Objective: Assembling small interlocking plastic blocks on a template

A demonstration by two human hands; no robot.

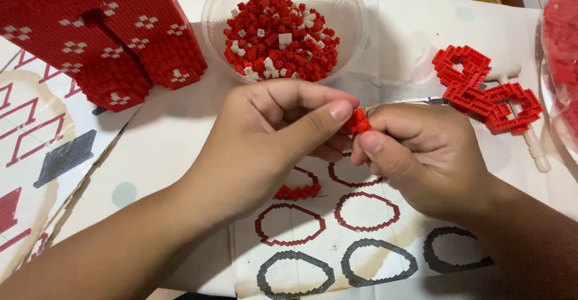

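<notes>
My left hand (271,140) and my right hand (421,155) meet over the middle of the table. Between their thumbs and fingertips they pinch one small cluster of tiny red building blocks (359,122). Beneath the hands lies a printed instruction sheet (337,240) with red and grey ring outlines. A curved piece of joined red blocks (298,190) rests on that sheet, partly hidden under my left hand. Just behind the hands stands a clear plastic bowl (217,11) holding many loose red and white blocks (280,38).
A large red block model with white flower marks (108,35) stands at the back left. Linked red block rings (484,89) lie at the right beside a white plastic tool (533,140). A clear bag of red pieces (563,41) is at the right edge. Another instruction sheet (42,143) lies left.
</notes>
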